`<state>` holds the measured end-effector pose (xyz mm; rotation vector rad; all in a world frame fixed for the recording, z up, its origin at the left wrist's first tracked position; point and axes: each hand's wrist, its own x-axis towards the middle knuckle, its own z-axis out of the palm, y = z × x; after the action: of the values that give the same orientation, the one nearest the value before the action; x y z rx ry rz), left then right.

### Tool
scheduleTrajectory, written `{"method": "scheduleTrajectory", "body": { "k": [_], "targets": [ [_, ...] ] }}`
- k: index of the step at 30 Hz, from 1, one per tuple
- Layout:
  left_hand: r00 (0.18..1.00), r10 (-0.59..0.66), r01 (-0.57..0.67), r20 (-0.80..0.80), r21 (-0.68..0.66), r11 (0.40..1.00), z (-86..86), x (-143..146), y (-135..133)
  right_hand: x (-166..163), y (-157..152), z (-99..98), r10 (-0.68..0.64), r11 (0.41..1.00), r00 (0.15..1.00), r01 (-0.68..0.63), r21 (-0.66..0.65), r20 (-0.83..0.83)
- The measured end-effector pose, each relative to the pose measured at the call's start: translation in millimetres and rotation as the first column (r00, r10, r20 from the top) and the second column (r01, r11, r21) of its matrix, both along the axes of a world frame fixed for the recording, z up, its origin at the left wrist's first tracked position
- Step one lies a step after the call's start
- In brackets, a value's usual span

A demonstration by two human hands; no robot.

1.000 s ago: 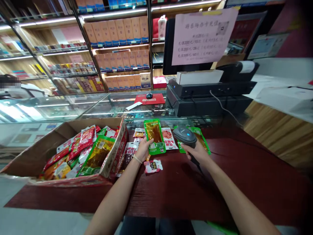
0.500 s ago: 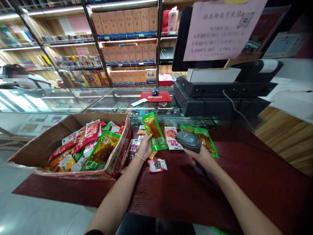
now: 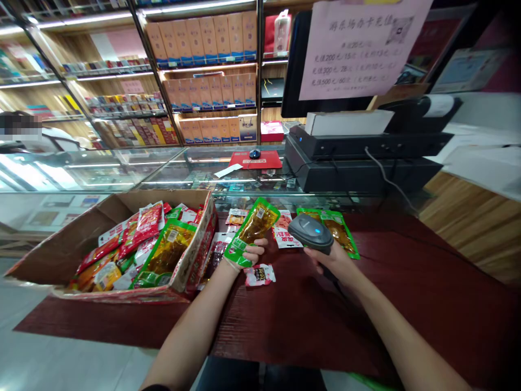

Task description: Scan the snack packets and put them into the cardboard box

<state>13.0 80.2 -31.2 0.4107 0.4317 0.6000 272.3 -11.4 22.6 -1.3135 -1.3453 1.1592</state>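
My left hand (image 3: 253, 253) is closed around a green-edged snack packet (image 3: 260, 220) with brown food inside, its white barcode label facing up. In my right hand (image 3: 331, 260) is a dark grey barcode scanner (image 3: 310, 232) with a blue light on top, its head pointing toward the packet. A small pink-and-white packet (image 3: 259, 275) lies on the table just below my left hand. Behind the hands lie a white-and-red snack packet (image 3: 284, 236) and green-edged packets (image 3: 340, 231). Left of my left hand, a dark packet (image 3: 220, 247) lies beside the box, partly hidden.
An open cardboard box (image 3: 194, 255) full of snack packets stands at left on the dark red table (image 3: 293, 326). Behind are a glass counter, a mouse (image 3: 254, 154) on a red mat, a monitor (image 3: 297, 65) with a paper sign, and black machines (image 3: 366, 171). A person is at far left.
My left hand has turned over, so the packet now leans the other way and shows its barcode side. The scanner stays in my right hand. The view has shifted slightly.
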Motion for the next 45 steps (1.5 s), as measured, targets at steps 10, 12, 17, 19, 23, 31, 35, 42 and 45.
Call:
{"method": "scheduleTrajectory", "body": {
  "k": [10,12,17,19,23,31,35,42,45],
  "targets": [
    [0.998,0.007,-0.006,-0.065,0.028,1.000,-1.5,-3.0,-1.4,7.2,-2.1,-2.6,0.099,0.995,0.994,-0.099,-0.015,0.050],
    [0.998,0.026,-0.024,-0.061,0.026,0.999,1.3,-3.3,-3.5,8.0,-1.1,-4.3,0.099,0.995,0.994,-0.098,-0.023,0.049],
    [0.993,0.099,-0.094,-0.062,0.081,0.992,13.4,10.1,-6.2,6.3,-0.6,-0.7,0.046,0.999,0.999,-0.046,-0.016,-0.004],
    [0.970,0.220,-0.203,-0.102,0.157,0.967,28.4,23.1,-7.8,6.2,0.1,3.6,0.006,1.000,0.998,-0.006,0.000,-0.059],
    [0.814,0.560,-0.440,-0.157,0.463,0.770,82.8,36.1,-23.4,8.6,3.4,14.3,-0.030,0.997,0.995,0.037,0.062,-0.098],
    [0.298,0.927,-0.008,-0.229,0.970,0.242,175.0,-84.9,-70.2,-0.4,6.0,25.0,0.049,0.988,0.996,-0.036,0.151,-0.080],
    [-0.105,0.969,0.260,-0.224,0.934,0.245,174.1,-158.2,-57.6,-18.7,7.0,28.6,0.089,0.985,0.992,-0.075,0.152,-0.088],
    [-0.184,0.895,0.518,-0.405,0.734,0.439,157.6,-195.9,-32.7,-33.3,10.7,32.2,0.105,0.978,0.993,-0.095,0.183,-0.047],
    [-0.154,0.909,0.539,-0.388,0.738,0.406,160.4,-179.8,-36.1,-25.6,13.6,31.5,0.087,0.979,0.994,-0.072,0.190,-0.072]
  ]
}}
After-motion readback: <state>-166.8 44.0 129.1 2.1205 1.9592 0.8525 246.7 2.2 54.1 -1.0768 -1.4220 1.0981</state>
